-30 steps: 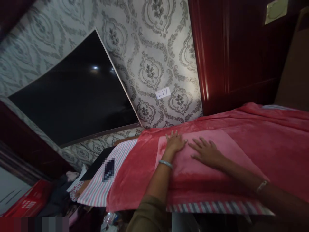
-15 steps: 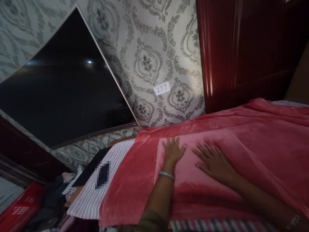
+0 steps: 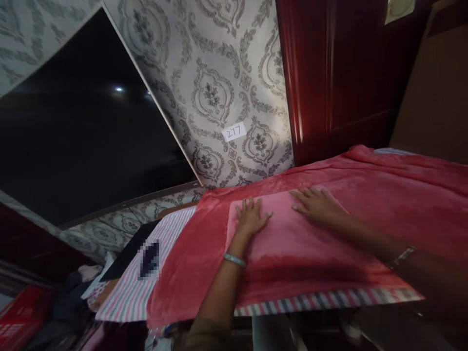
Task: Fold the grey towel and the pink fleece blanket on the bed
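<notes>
A plush red-pink blanket (image 3: 398, 200) lies spread over a table covered by a striped cloth (image 3: 124, 297). On its near middle is a paler pink patch (image 3: 281, 239) with straight edges. My left hand (image 3: 252, 218) rests flat at the left part of this patch, fingers spread, a bangle on the wrist. Toward the far right edge of the patch, my right hand (image 3: 313, 204) lies with palm down and fingers stretched out. Neither hand grips anything.
A large dark screen (image 3: 95, 122) stands at the left against patterned wallpaper. A paper label (image 3: 234, 131) marked 277 is on the wall. Behind the table is a dark red door (image 3: 329, 73). A blurred-out dark object (image 3: 149, 260) lies on the striped cloth; a red basket (image 3: 24, 312) sits lower left.
My right hand has slid away from me over the blanket, to the far side of the pale patch. My left hand stays flat near the same spot. The view has shifted a little right.
</notes>
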`<action>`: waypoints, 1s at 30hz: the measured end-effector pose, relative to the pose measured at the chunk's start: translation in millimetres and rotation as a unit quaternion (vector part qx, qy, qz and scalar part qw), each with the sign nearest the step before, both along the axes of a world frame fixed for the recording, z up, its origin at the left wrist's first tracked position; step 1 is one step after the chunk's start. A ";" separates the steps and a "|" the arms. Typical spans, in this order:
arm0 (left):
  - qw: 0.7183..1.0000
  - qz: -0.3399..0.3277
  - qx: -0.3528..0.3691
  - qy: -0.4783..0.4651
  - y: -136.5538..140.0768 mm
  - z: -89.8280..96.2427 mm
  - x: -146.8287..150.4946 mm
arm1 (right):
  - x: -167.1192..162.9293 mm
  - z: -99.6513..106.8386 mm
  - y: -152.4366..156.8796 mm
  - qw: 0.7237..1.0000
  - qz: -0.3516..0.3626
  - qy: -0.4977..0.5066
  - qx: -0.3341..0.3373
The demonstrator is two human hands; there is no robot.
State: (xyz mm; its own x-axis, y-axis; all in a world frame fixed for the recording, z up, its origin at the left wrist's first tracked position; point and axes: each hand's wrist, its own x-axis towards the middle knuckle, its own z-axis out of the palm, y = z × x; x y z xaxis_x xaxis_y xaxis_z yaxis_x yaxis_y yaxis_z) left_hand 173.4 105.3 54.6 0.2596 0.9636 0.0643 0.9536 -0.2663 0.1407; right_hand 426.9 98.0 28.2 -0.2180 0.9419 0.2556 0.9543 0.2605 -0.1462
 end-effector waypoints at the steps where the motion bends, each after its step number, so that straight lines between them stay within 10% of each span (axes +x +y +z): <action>1: 1.000 -0.017 0.003 0.005 -11.1 -2.2 -2.5 | 5.5 -3.6 1.9 1.000 -0.018 0.000 0.002; 10: 0.997 -0.042 0.048 0.038 -50.4 -49.1 -18.6 | 23.3 -65.8 -2.8 0.995 -0.061 -0.010 0.083; 21: 0.999 -0.022 -0.022 0.035 -51.5 -28.6 -13.5 | 24.3 -45.8 -5.0 0.999 -0.044 0.027 -0.011; 30: 0.998 -0.063 0.006 0.018 -110.3 -20.1 7.9 | -14.2 -50.5 -83.3 0.997 0.075 0.021 -0.004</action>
State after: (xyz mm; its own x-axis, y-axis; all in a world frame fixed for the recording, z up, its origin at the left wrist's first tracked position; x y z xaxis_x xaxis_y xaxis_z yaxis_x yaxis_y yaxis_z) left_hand 181.3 -5.1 34.5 0.3811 0.9223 0.0646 0.9167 -0.3860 0.1030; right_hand 412.8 14.7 -22.3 -0.3457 0.9015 0.2602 0.8977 0.3985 -0.1879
